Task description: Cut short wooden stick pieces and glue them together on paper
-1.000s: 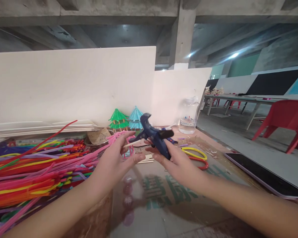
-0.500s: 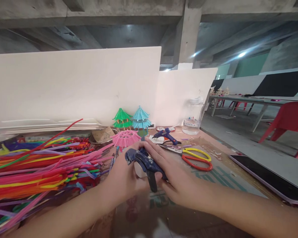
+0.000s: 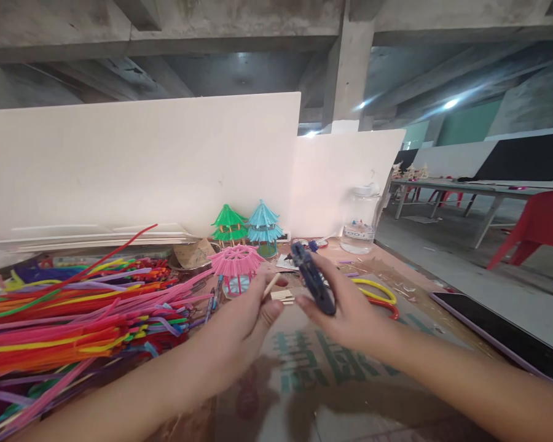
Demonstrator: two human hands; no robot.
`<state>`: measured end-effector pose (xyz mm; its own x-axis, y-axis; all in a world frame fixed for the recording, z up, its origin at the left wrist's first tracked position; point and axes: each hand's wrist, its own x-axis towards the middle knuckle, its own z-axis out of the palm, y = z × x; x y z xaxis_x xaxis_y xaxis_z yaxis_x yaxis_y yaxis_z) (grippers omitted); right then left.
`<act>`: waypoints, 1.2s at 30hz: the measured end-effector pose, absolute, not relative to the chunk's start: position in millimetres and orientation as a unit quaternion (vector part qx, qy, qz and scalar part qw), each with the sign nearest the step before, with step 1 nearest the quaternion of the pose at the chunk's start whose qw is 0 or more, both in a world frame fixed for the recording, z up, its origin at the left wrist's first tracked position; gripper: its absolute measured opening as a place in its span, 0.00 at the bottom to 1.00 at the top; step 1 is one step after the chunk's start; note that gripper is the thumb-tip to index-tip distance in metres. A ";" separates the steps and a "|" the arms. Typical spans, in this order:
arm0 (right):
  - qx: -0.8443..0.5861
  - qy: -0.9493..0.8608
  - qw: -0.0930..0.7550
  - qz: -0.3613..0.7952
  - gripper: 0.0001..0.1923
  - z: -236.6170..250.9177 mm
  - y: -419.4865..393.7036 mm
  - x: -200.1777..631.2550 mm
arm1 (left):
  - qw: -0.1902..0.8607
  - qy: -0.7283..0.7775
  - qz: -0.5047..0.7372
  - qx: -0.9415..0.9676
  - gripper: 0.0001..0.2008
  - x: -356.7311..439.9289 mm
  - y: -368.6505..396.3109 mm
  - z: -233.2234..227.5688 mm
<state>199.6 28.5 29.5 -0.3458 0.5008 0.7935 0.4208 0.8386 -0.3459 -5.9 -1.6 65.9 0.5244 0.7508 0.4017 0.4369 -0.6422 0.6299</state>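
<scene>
The right hand point(image 3: 350, 310) was closed around the dark blue glue gun point(image 3: 313, 277), just right of the left hand point(image 3: 244, 316) pinching a thin wooden stick point(image 3: 271, 285); steadying both before gluing seemed wise.

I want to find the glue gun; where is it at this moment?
In the head view, the dark blue glue gun is in the right hand, just right of centre, in front of the yellow and red scissors.
</scene>
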 end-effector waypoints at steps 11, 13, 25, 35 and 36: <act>-0.349 -0.822 0.451 -0.018 0.24 31.9 46.2 208.3 | 0.235 0.404 0.389 0.794 0.19 -13.8 -1.9 89.4; -0.352 -0.820 0.452 -0.007 0.24 30.7 47.1 207.5 | 0.259 0.383 0.411 0.786 0.17 -13.4 -3.6 90.9; -0.350 -0.816 0.460 -0.004 0.22 30.5 45.9 205.0 | 0.347 0.334 0.386 0.787 0.11 -19.2 7.5 95.2; -0.356 -0.824 0.440 -0.027 0.23 34.1 43.4 207.5 | 0.395 0.374 0.416 0.729 0.11 -18.7 6.0 99.0; -0.357 -0.825 0.438 -0.028 0.23 34.4 43.1 207.7 | 0.392 0.376 0.418 0.728 0.11 -18.1 5.3 99.9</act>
<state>207.7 43.1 34.4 -0.3615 0.5634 0.7429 0.6131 0.7439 -0.2658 -18.1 5.3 99.9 0.3680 0.8754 0.3134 0.2200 -0.4095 0.8854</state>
